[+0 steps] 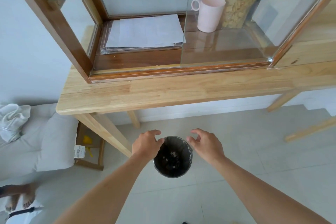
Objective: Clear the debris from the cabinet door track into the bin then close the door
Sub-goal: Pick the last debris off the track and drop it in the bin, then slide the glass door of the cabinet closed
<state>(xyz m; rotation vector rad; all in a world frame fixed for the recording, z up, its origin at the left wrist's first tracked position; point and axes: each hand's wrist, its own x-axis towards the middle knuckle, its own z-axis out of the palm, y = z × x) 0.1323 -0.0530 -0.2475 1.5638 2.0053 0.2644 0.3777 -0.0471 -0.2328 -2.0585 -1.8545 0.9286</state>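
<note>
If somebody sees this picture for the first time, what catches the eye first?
Two bare hands, left and right, hover open on either side of a small dark bin on the floor. Above, on the wooden table, the glass cabinet door stands half open, with a pink mug behind it.

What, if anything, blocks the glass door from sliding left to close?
Nothing large shows in the track left of the glass door; a tiny pale speck lies just behind it. Both hands are down at the bin.

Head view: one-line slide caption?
Both hands, left and right, open over the bin; glass door still half open.
</note>
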